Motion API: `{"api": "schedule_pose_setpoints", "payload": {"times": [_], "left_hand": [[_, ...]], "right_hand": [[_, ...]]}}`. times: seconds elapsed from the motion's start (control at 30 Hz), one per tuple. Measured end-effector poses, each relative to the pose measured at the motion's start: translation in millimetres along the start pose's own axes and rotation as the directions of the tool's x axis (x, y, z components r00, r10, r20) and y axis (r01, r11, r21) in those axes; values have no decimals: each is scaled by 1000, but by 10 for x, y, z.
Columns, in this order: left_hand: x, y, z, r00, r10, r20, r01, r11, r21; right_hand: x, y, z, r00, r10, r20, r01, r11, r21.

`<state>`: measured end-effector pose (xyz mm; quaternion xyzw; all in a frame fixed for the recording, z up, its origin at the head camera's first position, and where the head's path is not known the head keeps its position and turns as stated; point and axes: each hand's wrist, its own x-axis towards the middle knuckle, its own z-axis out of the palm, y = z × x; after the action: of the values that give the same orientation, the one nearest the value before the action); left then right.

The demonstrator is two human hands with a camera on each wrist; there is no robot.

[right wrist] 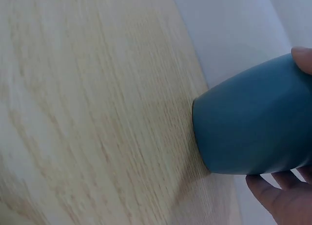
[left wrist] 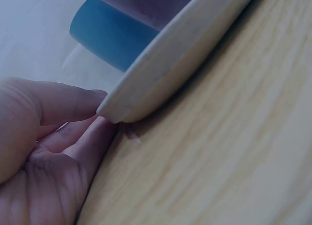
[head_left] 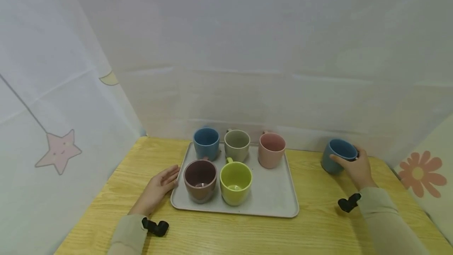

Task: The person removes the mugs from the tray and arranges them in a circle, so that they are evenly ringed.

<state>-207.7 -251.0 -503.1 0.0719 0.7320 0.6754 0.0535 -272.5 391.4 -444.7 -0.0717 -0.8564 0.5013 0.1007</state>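
Note:
At the right, my right hand (head_left: 359, 168) grips a blue mug (head_left: 332, 162), thumb on the near side and fingers round the far side by the handle. In the right wrist view the mug (right wrist: 253, 118) is upright, its base at or just above the wooden table; I cannot tell which. My left hand (head_left: 157, 190) is at the left edge of a pale grey tray (head_left: 272, 194). The left wrist view shows its thumb and fingers pinching the tray rim (left wrist: 146, 79). On the tray stand a brown mug (head_left: 200, 182) and a yellow-green mug (head_left: 236, 186) in front.
Behind them on the tray are another blue mug (head_left: 206, 145), a grey-green mug (head_left: 237, 145) and a pink mug (head_left: 271, 150). Wooden tabletop (head_left: 212, 233) surrounds the tray. White cloth (head_left: 247, 70) hangs close along the table's back edge.

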Motion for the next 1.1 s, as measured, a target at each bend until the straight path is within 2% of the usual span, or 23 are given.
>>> {"api": "schedule_pose_setpoints", "payload": {"times": [0.2,0.37,0.43,0.53,0.63,0.7,0.77,0.87,0.9,0.93,1.0,1.03,1.1], "left_hand": [[-2,13,3,1000,-5,-6,5,1000,3],[-3,11,1,1000,-5,-2,5,1000,5],[-2,5,-3,1000,-7,0,7,1000,6],[4,-10,-6,1000,-2,1,2,1000,3],[14,-21,-9,1000,5,0,-5,1000,3],[17,-19,-12,1000,8,1,-8,1000,2],[16,-12,-20,1000,8,2,-8,1000,4],[17,-3,-34,1000,14,1,-14,1000,10],[19,-2,-37,1000,15,-1,-15,1000,13],[21,-3,-39,1000,16,-3,-16,1000,13],[25,-16,-34,1000,14,-9,-14,1000,10],[25,-25,-26,1000,10,-10,-10,1000,5],[22,-47,-6,1000,-2,-10,2,1000,-6]], "right_hand": [[-3,24,4,999,-35,24,35,999,-11],[-20,-38,-26,998,-51,46,56,992,-111],[-35,-75,-32,997,-73,18,75,981,-179],[-79,-140,-12,987,-138,-79,109,949,-295],[-181,-245,52,955,-212,-210,122,919,-374],[-268,-336,121,919,-269,-288,150,915,-375],[-350,-423,216,862,-355,-362,226,908,-353],[-431,-520,403,767,-483,-422,369,870,-326],[-447,-539,471,742,-517,-427,412,854,-319],[-470,-562,543,729,-538,-423,442,842,-310],[-513,-599,685,733,-550,-400,474,835,-279],[-537,-611,754,745,-546,-383,483,838,-256],[-591,-634,881,783,-523,-337,480,852,-208]]}}
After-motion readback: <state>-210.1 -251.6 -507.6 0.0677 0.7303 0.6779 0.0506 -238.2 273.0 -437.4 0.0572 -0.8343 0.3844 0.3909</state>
